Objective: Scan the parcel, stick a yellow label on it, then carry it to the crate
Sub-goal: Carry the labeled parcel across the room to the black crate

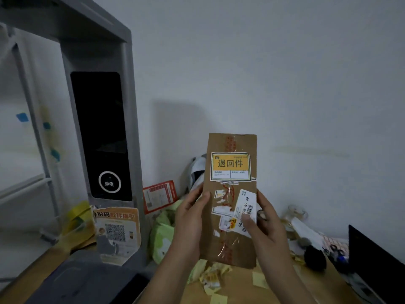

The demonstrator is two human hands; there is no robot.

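A flat brown cardboard parcel [230,242] is held upright in front of me, above the table. A yellow label [230,166] with black characters is stuck on its upper half. A white barcode sticker [245,207] sits lower right, with torn sticker remains beside it. My left hand [190,222] grips the parcel's left edge, thumb on its face. Gripping the right edge is my right hand [269,229], its thumb pressed on the barcode sticker. The grey scanner stand [100,137] with a dark screen stands to the left. No crate is in view.
Crumpled yellow backing scraps [210,279] litter the wooden table [236,297]. Green packets [162,238], an orange QR poster [118,231] and a red-white card [160,195] lie near the stand. A dark monitor edge [377,266] and small clutter sit at the right. A white wall is behind.
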